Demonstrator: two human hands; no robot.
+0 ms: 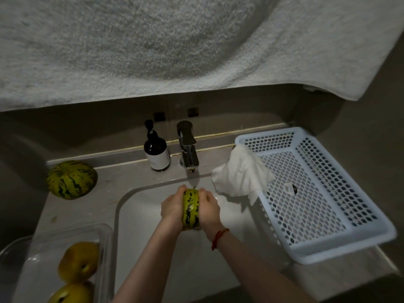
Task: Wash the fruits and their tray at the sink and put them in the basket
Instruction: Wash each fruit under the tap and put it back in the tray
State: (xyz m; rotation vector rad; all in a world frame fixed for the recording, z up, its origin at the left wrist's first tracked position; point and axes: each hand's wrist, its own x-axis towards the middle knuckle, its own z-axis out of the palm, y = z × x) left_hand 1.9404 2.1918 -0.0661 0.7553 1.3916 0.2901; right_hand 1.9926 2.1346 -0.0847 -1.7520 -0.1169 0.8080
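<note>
Both hands clamp a striped melon (pixel 191 209) over the sink (pixel 140 215), under the tap (pixel 188 147).
Left hand (pixel 172 209) and right hand (pixel 208 212) fingers curled round melon. Second striped melon (pixel 71 179) on surface left of sink; two yellow fruits (pixel 79 262) in clear tray (pixel 105 239) at sink's left. White basket (pixel 317 193) right of sink, cloth (pixel 241 173) on its rim. Soap bottle (pixel 157 149) label unreadable.

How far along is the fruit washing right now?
Early on. Done: nothing shows in the basket except a sticker; a cloth hangs over its rim. In hand: the left hand and right hand hold a striped melon under the tap. Left: another melon on the counter, two yellow fruits in the tray, and the tray itself.
</note>
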